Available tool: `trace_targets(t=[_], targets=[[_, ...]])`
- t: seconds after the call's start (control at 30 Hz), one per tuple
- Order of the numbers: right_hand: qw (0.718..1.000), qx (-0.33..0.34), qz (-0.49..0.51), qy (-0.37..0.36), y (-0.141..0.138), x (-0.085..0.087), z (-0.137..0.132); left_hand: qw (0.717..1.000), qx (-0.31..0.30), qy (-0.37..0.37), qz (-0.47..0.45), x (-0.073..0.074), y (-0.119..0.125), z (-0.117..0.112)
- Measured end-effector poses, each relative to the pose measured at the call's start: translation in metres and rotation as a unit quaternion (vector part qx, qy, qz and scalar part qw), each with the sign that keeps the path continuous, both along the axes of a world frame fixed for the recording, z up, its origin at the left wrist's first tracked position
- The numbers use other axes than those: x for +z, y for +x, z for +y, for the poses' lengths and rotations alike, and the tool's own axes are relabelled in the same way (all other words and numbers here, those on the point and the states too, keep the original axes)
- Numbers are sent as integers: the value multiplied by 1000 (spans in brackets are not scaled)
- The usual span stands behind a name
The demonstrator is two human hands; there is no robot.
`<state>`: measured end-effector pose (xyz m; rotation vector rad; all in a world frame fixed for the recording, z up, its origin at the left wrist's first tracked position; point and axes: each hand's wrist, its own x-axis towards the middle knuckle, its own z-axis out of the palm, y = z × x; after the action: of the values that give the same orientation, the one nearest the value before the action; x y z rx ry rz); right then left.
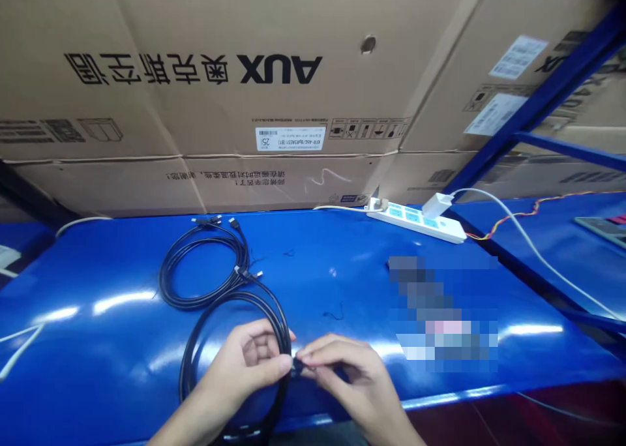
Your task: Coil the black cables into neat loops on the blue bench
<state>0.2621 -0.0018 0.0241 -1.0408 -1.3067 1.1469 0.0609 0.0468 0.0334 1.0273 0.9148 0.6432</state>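
Note:
A black cable coil [195, 341] hangs over the front of the blue table, and my left hand [254, 355] is closed round its right side with the thumb pressed on the strands. Close beside it, my right hand [347, 368] pinches at a small dark piece [297, 366] against the coil; the fingers partly hide it, so its kind is unclear. Plugs [249, 274] of the held coil stick out at its upper end. Behind it lies a second black cable coil [169, 273], its plugs [208, 222] pointing toward the back.
A large cardboard box [195, 120] stands along the back of the blue table [323, 263]. At the back right lies a white power strip [415, 222] with a plugged-in white charger [437, 205]. Thin black ties [334, 314] lie mid-table. A blurred-out patch [440, 315] covers something at right.

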Motion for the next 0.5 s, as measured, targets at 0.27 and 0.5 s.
trace_targets(t=[0.27,0.5], targets=[[995,101,7,-12,7,5,-3,1000,1,9,-2,2,0,0],[954,168,175,-178,10,10,1,1000,9,8,6,4,1,-1]])
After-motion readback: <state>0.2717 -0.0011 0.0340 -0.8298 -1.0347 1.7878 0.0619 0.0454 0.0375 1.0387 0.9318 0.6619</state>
